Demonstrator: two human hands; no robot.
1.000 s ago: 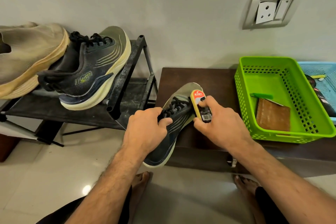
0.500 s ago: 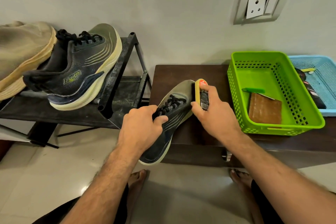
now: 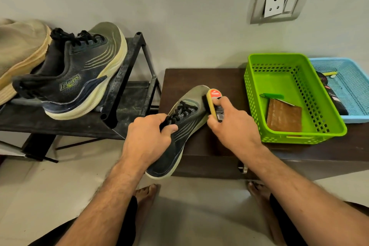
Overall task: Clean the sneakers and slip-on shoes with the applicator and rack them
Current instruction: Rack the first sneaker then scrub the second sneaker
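Applicator (image 3: 215, 104) (right hand (image 3: 235, 126) holding) touches sneaker (image 3: 179, 126) toe.

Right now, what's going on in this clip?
A person is cleaning a dark sneaker over the edge of a brown table. The left hand grips it at the laces, while the right hand holds the applicator against the shoe's side near the toe. Its matching sneaker already sits on the black rack beside a tan slip-on shoe. A green basket and a blue basket stand on the table.
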